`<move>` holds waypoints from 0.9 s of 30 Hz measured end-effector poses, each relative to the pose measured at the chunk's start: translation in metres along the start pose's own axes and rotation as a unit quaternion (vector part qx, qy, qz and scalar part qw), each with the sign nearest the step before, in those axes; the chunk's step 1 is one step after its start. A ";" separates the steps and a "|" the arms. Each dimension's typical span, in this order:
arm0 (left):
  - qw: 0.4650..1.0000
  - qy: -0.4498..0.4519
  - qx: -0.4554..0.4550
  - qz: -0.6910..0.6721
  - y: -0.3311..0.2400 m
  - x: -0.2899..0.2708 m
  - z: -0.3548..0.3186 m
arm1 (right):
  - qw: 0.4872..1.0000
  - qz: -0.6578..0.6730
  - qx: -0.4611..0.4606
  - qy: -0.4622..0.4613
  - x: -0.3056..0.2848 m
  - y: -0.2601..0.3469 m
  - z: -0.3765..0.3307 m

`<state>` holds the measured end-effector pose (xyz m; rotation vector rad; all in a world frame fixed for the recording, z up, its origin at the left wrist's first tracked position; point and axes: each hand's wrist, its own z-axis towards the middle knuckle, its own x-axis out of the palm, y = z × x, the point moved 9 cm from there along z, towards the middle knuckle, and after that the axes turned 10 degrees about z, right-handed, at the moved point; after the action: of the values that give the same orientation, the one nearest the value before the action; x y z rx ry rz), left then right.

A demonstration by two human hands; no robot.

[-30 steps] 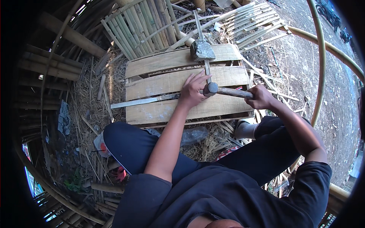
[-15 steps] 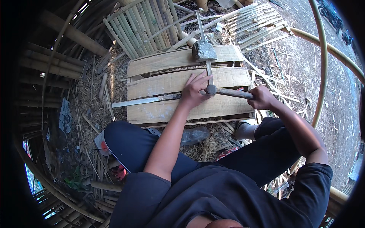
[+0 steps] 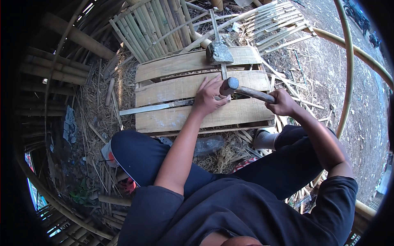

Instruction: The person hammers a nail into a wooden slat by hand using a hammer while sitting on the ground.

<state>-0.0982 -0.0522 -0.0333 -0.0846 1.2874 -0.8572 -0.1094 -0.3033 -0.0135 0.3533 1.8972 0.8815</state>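
My right hand [image 3: 281, 102] is closed round the wooden handle of a hammer [image 3: 256, 94]. Its dark metal head hangs above the near end of a thin bamboo strip [image 3: 223, 70], close to my left fingers. My left hand [image 3: 210, 96] rests on the wooden slatted platform [image 3: 164, 92], gripping that end between thumb and fingers; the hammer head partly hides the grip. A grey stone block [image 3: 219, 53] lies across the strip farther up, and the strip runs on past the platform's far edge. Left of my hand, a flat metal blade or bar [image 3: 150, 109] lies along a gap between planks.
A bamboo slat panel [image 3: 154, 30] leans beyond the platform, and another slatted rack [image 3: 275, 24] lies at far right. Bamboo poles [image 3: 348, 74] curve along the right. A clear plastic bottle [image 3: 209, 144] lies before the platform among straw. My legs flank its near side.
The hammer head has risen off the strip's end and tilted, showing its face. Both hands stay nearly where they were.
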 end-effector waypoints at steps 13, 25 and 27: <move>1.000 -0.006 0.011 0.028 0.001 0.000 -0.003 | 0.996 -0.079 -0.046 -0.020 -0.002 0.007 0.004; 0.997 0.001 0.052 0.057 0.002 0.004 -0.005 | 0.991 -0.132 -0.025 -0.001 -0.007 0.011 0.002; 0.999 -0.006 0.033 0.035 -0.001 0.001 -0.003 | 0.996 -0.064 -0.058 -0.006 -0.010 0.019 -0.001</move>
<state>-0.1008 -0.0522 -0.0348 0.0078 1.2419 -0.8381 -0.1079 -0.2967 0.0066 0.1643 1.8258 0.8973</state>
